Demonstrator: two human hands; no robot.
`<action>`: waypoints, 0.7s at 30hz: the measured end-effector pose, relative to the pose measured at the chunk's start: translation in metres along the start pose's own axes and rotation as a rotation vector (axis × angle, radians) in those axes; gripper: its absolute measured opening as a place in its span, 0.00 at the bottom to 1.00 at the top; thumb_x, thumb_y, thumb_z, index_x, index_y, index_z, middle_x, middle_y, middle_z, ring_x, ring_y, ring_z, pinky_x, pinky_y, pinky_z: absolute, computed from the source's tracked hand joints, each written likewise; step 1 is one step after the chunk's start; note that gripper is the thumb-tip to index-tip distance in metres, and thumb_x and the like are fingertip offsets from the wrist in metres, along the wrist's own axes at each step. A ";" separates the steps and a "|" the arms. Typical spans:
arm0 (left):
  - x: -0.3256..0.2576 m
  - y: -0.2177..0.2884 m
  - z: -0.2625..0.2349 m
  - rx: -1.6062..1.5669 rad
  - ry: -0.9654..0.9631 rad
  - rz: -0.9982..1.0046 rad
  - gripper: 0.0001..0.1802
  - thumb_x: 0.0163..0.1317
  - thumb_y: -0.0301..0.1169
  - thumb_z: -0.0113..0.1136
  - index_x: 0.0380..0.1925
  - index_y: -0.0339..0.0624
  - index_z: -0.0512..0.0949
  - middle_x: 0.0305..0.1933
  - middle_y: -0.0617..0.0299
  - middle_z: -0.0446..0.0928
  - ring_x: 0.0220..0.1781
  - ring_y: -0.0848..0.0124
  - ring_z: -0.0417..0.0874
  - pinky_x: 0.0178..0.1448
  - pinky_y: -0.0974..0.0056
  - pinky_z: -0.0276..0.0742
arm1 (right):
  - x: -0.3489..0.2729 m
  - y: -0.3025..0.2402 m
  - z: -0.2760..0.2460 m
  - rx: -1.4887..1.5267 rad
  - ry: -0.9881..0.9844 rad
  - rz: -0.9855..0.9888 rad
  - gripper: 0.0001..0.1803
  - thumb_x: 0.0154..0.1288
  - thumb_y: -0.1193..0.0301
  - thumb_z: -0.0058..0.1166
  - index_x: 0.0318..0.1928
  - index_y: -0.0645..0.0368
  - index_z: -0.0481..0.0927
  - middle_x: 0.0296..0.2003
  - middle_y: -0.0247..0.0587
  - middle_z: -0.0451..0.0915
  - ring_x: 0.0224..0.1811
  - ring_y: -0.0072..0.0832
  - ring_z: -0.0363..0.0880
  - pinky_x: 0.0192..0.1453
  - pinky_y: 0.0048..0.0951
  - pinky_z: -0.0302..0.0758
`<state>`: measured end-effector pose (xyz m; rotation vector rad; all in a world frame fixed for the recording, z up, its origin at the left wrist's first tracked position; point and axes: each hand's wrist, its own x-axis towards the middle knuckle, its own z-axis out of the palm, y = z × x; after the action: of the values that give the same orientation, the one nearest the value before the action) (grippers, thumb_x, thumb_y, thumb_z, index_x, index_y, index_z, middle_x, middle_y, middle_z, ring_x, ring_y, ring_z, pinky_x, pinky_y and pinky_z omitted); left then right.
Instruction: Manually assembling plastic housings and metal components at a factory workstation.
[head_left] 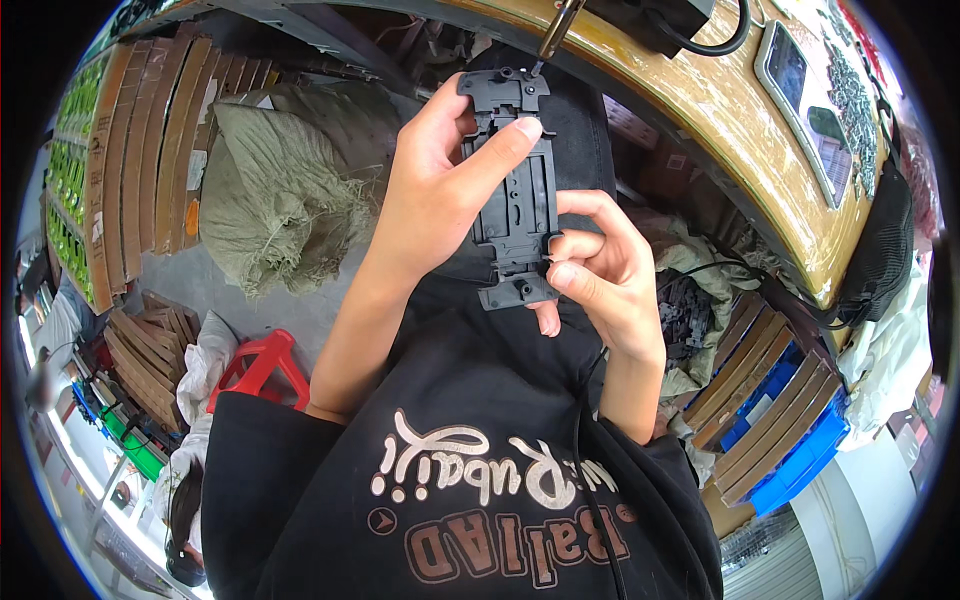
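Observation:
A long black plastic chassis point(515, 205), like that of a toy car, is held upright above my lap. My left hand point(435, 185) wraps its left side, with the thumb pressed across the upper part. Curled against the lower right edge, my right hand point(610, 265) pinches there with thumb and fingers, and one fingertip shows beneath the chassis. A small black bit point(552, 246) sits at these fingertips; whether it is loose or part of the chassis I cannot tell. Just above the chassis's top end hangs the bit of a screwdriver point(556, 35).
A worktable point(730, 110) curves along the upper right, bearing a phone point(805, 100) and a heap of small screws point(848, 95). Woven sacks point(285, 190) stand at left beside stacked cardboard point(150, 150). A red stool point(262, 368) and blue crates point(800, 450) flank me.

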<state>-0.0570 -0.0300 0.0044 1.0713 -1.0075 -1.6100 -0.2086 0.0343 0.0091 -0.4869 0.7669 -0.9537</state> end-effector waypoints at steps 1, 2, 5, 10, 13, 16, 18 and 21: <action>0.000 -0.001 -0.001 -0.027 0.006 -0.029 0.09 0.55 0.26 0.56 0.37 0.37 0.71 0.32 0.66 0.73 0.33 0.83 0.71 0.37 0.76 0.69 | 0.001 0.000 0.000 0.001 0.010 0.012 0.21 0.56 0.81 0.52 0.50 0.67 0.63 0.22 0.42 0.75 0.18 0.25 0.74 0.21 0.22 0.71; 0.001 -0.001 -0.001 -0.027 0.007 -0.029 0.09 0.55 0.26 0.56 0.37 0.37 0.71 0.32 0.66 0.73 0.33 0.83 0.71 0.37 0.76 0.69 | 0.002 0.000 0.000 0.001 0.010 0.014 0.21 0.56 0.81 0.52 0.50 0.67 0.63 0.22 0.42 0.75 0.18 0.25 0.74 0.21 0.22 0.71; 0.003 -0.001 -0.001 -0.028 0.016 -0.028 0.10 0.55 0.26 0.56 0.37 0.38 0.71 0.32 0.66 0.73 0.32 0.83 0.71 0.36 0.76 0.69 | 0.003 0.000 0.001 -0.015 0.010 0.016 0.21 0.56 0.81 0.52 0.50 0.67 0.63 0.22 0.42 0.75 0.18 0.25 0.74 0.21 0.21 0.71; 0.005 0.004 0.002 0.004 0.007 0.002 0.14 0.56 0.27 0.54 0.42 0.35 0.72 0.32 0.64 0.74 0.31 0.83 0.72 0.34 0.77 0.69 | 0.003 -0.004 0.002 -0.016 -0.003 -0.032 0.21 0.55 0.81 0.52 0.50 0.68 0.63 0.22 0.42 0.75 0.18 0.25 0.74 0.21 0.21 0.71; 0.004 0.004 0.002 0.006 0.013 0.008 0.13 0.56 0.27 0.54 0.42 0.35 0.72 0.32 0.65 0.73 0.31 0.83 0.72 0.34 0.77 0.69 | 0.003 -0.004 0.003 -0.007 -0.004 -0.033 0.21 0.55 0.81 0.52 0.50 0.68 0.63 0.22 0.41 0.75 0.18 0.25 0.74 0.21 0.22 0.71; 0.005 0.004 0.004 0.008 0.020 0.024 0.13 0.56 0.28 0.54 0.42 0.35 0.72 0.31 0.65 0.73 0.30 0.83 0.72 0.33 0.77 0.69 | 0.002 -0.005 0.003 0.011 0.012 -0.022 0.22 0.55 0.81 0.53 0.50 0.68 0.63 0.22 0.41 0.75 0.18 0.26 0.74 0.21 0.22 0.72; 0.005 0.004 0.004 0.003 0.020 0.018 0.13 0.56 0.28 0.54 0.42 0.35 0.72 0.31 0.65 0.73 0.30 0.83 0.71 0.33 0.77 0.69 | 0.002 -0.005 0.003 0.000 0.008 -0.026 0.22 0.55 0.81 0.53 0.50 0.68 0.63 0.22 0.41 0.74 0.18 0.26 0.74 0.21 0.22 0.72; 0.006 0.003 0.004 -0.001 0.020 0.014 0.13 0.56 0.28 0.54 0.41 0.35 0.72 0.31 0.66 0.73 0.30 0.83 0.71 0.32 0.78 0.69 | 0.002 -0.005 0.002 -0.011 0.007 -0.031 0.22 0.55 0.81 0.53 0.50 0.68 0.63 0.22 0.41 0.74 0.18 0.26 0.74 0.21 0.22 0.72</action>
<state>-0.0610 -0.0355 0.0074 1.0755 -0.9986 -1.5858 -0.2088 0.0302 0.0132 -0.5066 0.7738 -0.9804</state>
